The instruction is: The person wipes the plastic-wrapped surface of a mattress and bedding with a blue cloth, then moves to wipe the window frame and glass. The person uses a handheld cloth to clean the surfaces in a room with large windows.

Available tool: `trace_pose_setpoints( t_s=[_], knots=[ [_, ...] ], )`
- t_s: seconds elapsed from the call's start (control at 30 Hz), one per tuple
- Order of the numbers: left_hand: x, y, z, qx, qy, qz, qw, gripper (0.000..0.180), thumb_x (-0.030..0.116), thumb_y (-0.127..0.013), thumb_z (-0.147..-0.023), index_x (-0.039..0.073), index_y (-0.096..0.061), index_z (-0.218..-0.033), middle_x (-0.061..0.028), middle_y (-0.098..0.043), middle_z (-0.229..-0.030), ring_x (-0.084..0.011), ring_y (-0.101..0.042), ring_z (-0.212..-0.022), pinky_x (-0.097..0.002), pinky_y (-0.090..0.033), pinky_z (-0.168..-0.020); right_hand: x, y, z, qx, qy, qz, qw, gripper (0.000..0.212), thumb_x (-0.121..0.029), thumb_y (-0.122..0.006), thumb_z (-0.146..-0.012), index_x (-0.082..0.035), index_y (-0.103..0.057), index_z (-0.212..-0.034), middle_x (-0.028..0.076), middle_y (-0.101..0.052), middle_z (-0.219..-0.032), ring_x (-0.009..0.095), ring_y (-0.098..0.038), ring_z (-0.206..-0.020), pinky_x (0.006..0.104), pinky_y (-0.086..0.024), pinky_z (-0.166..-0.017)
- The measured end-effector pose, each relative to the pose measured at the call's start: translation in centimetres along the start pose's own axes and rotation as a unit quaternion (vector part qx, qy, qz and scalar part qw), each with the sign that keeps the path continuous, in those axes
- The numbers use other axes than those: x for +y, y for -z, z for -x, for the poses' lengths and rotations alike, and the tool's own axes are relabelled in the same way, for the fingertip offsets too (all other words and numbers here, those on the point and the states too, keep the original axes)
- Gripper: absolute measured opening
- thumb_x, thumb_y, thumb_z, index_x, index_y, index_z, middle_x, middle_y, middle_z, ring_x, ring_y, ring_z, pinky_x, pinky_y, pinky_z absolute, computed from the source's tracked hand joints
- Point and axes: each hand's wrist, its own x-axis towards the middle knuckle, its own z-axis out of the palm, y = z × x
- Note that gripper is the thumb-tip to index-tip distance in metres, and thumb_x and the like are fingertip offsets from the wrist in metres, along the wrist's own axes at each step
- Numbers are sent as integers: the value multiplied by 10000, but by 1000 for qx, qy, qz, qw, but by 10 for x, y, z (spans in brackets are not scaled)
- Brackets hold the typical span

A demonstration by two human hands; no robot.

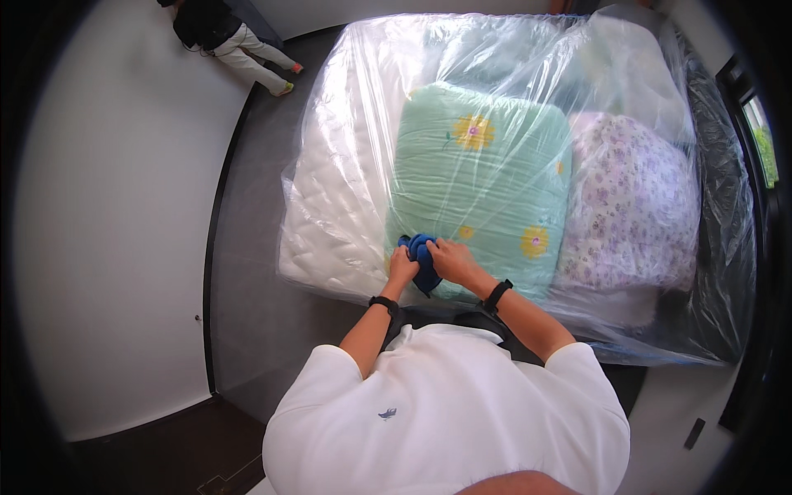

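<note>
A crumpled blue cloth-like thing (426, 274) with dark edges is between my hands, in front of my chest. My left hand (402, 266) is closed on its left side. From the right, my right hand (454, 259) pinches its upper edge, the fingers partly hidden. Just beyond lies a folded green quilt (483, 186) with yellow flowers, under a clear plastic sheet (330, 124). I cannot tell whether the blue thing touches the sheet. Each wrist wears a black band.
The sheet covers a bed with a white quilted mattress (330, 223) and a purple-flowered bundle (631, 202). Grey floor (256, 272) runs along the left, beside a white wall (124, 206). Another person (235, 41) stands at the far left. A window (761, 140) is at the right.
</note>
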Motion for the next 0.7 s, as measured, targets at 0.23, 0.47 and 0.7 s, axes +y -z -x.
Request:
trace_pose_setpoints(
  t_s=[0.23, 0.47, 0.7],
  knots=[
    [39, 13, -21, -69, -138, 111, 982, 483, 174, -675, -745, 18, -478, -1157, -254, -611, -1085, -450, -565, -1073, -509, -475, -888, -2, 13, -32, 119, -171, 155, 966, 641, -155, -681, -784, -94, -519, -1402, 144, -549, -1162, 336, -561, -1060, 457, -500, -806],
    [-69, 15, -8, -186, -205, -32, 960, 681, 200, -689, -757, 1, -375, -1328, -288, -562, -1119, -495, -541, -1085, -538, -472, -927, -54, -98, -35, 3, -337, 5, 941, 733, -246, -616, -819, -59, -381, -1488, 247, -571, -1161, 422, -619, -997, 527, -529, -794],
    [-110, 69, -53, -387, 51, 29, 920, 685, 286, -606, -874, 18, -355, -1452, -310, -607, -1188, -383, -653, -1021, -436, -497, -926, -72, -142, -45, 157, -230, -163, 947, 525, -255, -599, -908, -72, -527, -1394, 245, -671, -997, 375, -667, -906, 499, -538, -769]
  ],
)
